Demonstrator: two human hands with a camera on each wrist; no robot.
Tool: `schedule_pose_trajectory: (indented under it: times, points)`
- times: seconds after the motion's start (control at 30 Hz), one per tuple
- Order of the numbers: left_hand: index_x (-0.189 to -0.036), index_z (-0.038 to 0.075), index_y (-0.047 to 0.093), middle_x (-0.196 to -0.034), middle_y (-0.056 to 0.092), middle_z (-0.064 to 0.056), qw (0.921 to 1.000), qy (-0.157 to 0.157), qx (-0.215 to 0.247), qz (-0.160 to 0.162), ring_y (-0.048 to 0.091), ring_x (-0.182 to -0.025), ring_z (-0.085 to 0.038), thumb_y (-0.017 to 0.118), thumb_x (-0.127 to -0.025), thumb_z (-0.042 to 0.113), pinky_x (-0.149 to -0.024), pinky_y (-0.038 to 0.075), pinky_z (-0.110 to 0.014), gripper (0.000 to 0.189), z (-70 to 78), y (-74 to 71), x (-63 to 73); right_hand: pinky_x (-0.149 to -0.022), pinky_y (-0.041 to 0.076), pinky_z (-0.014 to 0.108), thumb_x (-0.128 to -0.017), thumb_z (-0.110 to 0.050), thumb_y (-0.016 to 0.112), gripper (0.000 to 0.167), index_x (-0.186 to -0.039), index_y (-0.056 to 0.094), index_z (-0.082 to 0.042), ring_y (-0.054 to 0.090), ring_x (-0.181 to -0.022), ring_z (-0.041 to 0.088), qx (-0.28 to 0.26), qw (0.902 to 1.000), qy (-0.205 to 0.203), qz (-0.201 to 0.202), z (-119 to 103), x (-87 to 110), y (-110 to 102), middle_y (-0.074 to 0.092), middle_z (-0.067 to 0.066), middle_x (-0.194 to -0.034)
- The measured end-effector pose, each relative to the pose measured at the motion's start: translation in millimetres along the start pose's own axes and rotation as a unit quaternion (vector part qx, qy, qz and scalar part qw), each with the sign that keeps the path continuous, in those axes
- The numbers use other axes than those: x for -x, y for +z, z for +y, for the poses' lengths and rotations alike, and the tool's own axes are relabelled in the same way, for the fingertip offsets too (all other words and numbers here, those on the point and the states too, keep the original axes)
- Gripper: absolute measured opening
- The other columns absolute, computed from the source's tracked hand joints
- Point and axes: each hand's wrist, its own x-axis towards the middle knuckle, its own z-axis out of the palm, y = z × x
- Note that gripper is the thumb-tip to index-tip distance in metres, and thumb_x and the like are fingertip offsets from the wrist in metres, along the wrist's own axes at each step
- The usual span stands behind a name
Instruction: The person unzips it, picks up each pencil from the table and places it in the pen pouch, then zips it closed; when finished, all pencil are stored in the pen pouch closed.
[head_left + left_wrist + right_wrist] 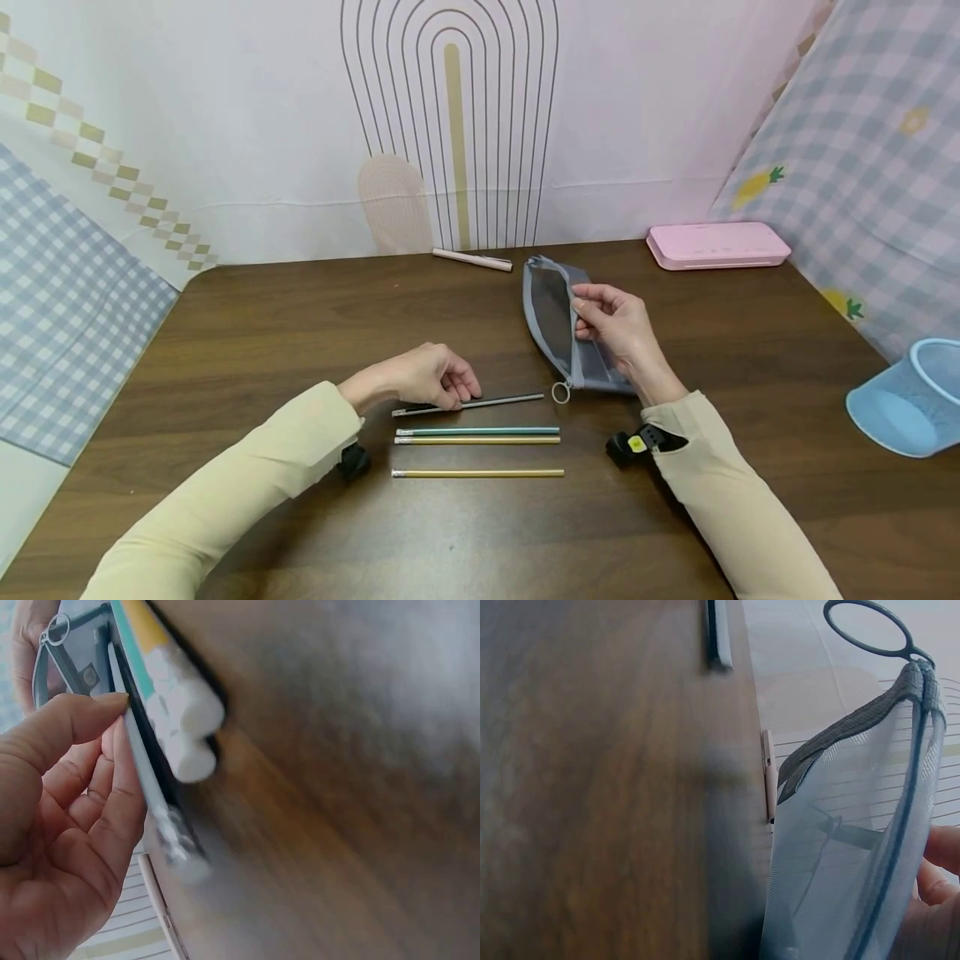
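My left hand (pixel 427 375) pinches a silver-grey pencil (pixel 506 401) near its middle, its eraser end to the left. In the left wrist view the thumb and fingers meet on the pencil (pixel 142 761). A grey mesh zipper pouch (pixel 550 312) lies right of and beyond that hand, its mouth spread open. My right hand (pixel 617 323) grips the pouch's right-hand edge between thumb and fingers. A ring zipper pull (pixel 561 393) hangs at the near corner. Through the right wrist view the mesh side (pixel 832 847) looks see-through.
Nearer than the hands lie a green pencil (pixel 480 431), a gold pencil (pixel 480 441) close beside it and another gold pencil (pixel 480 473). A pale pink pen (pixel 472 260) and a pink case (pixel 717 245) rest at the table's back edge. A blue mesh cup (pixel 892 412) is at right.
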Motion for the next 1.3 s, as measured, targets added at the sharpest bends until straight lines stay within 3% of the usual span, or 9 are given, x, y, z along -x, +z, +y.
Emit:
schedule_pose_trajectory:
  times: [0.4,0.57,0.7,0.8,0.9,1.1,1.2,1.3]
  points:
    - [-0.097,0.000,0.070,-0.083,0.069,-0.005,0.9985,-0.033,-0.002,0.044,0.060,-0.074,-0.004,0.068,-0.078,-0.005,-0.069,0.051,-0.016,0.019,-2.7,-7.8,2.4,-0.054,0.053,0.015,-0.092,-0.001,0.057,0.034,-0.122,0.049,0.013,0.055,-0.057,0.004,-0.002,1.0000,0.002,-0.003,-1,1.3,0,0.056,-0.003,-0.069]
    - [-0.100,-0.005,0.066,-0.085,0.066,-0.006,0.9952,-0.052,0.058,0.059,0.058,-0.076,-0.006,0.065,-0.080,-0.007,-0.068,0.050,-0.016,0.020,-7.6,-10.5,0.4,-0.054,0.053,0.015,-0.092,-0.001,0.057,0.035,-0.123,0.049,0.013,0.055,-0.057,0.004,-0.003,1.0000,0.002,-0.005,-1,0.9,0,0.056,-0.003,-0.069]
    - [-0.106,-0.009,0.061,-0.088,0.066,-0.009,0.9846,-0.078,0.130,0.088,0.057,-0.075,-0.005,0.062,-0.083,-0.007,-0.065,0.051,-0.017,0.024,-9.9,-13.2,-6.3,-0.054,0.053,0.015,-0.092,-0.001,0.057,0.034,-0.123,0.049,0.013,0.055,-0.057,0.004,-0.003,1.0000,0.003,-0.004,-1,0.8,0,0.056,-0.003,-0.069]
    - [-0.113,-0.010,0.058,-0.090,0.066,-0.009,0.9686,-0.098,0.193,0.122,0.059,-0.075,-0.004,0.060,-0.086,-0.006,-0.066,0.053,-0.018,0.027,-9.0,-14.0,-16.0,-0.054,0.053,0.015,-0.092,-0.001,0.057,0.034,-0.122,0.049,0.012,0.055,-0.057,0.004,-0.002,1.0000,0.005,-0.003,-1,0.8,0,0.056,-0.003,-0.069]
    - [-0.120,-0.011,0.053,-0.096,0.066,-0.011,0.9471,-0.105,0.267,0.144,0.061,-0.078,-0.006,0.057,-0.088,-0.006,-0.069,0.055,-0.020,0.033,-5.6,-13.2,-29.9,-0.054,0.054,0.015,-0.092,-0.001,0.057,0.035,-0.122,0.049,0.012,0.055,-0.057,0.004,-0.002,1.0000,0.008,-0.002,-1,1.1,-1,0.056,-0.003,-0.069]
    - [-0.131,-0.008,0.046,-0.117,0.060,-0.024,0.8898,-0.113,0.414,0.156,0.063,-0.082,-0.011,0.052,-0.093,-0.004,-0.067,0.054,-0.018,0.039,9.1,-8.7,-62.9,-0.054,0.054,0.016,-0.092,-0.001,0.057,0.034,-0.122,0.050,0.012,0.055,-0.057,0.005,0.000,0.9999,0.010,0.000,0,1.3,-1,0.056,-0.003,-0.069]
    - [-0.132,-0.007,0.046,-0.116,0.060,-0.022,0.8686,-0.119,0.450,0.169,0.063,-0.081,-0.010,0.052,-0.093,-0.002,-0.070,0.054,-0.019,0.039,18.9,-6.7,-77.7,-0.054,0.054,0.015,-0.092,-0.001,0.057,0.034,-0.122,0.050,0.012,0.055,-0.057,0.005,-0.001,1.0000,0.007,-0.001,1,0.9,-1,0.056,-0.003,-0.069]
    - [-0.131,-0.005,0.048,-0.105,0.062,-0.014,0.8544,-0.129,0.468,0.186,0.062,-0.080,-0.010,0.055,-0.092,-0.001,-0.079,0.055,-0.023,0.040,27.2,-4.4,-90.0,-0.053,0.053,0.015,-0.092,-0.001,0.057,0.034,-0.122,0.050,0.012,0.055,-0.057,0.005,-0.002,1.0000,0.005,-0.002,0,0.1,0,0.056,-0.003,-0.069]
